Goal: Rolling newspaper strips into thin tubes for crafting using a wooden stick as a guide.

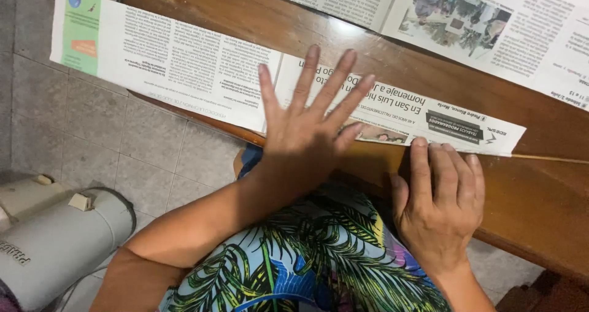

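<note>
Newsprint, a long folded strip of printed newspaper (245, 73), is lying slantwise across the brown wooden tabletop (540, 195), its left end overhanging. The left hand (307, 128) is pressing it flat, fingers spread; the right hand (438, 195), open, is fingering its lower edge nearer the right end.

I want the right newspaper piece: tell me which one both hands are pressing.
The long folded newspaper strip at the table's near edge; left hand lies flat on it, right hand fingertips at its edge. The open newspaper beyond lies untouched.
</note>
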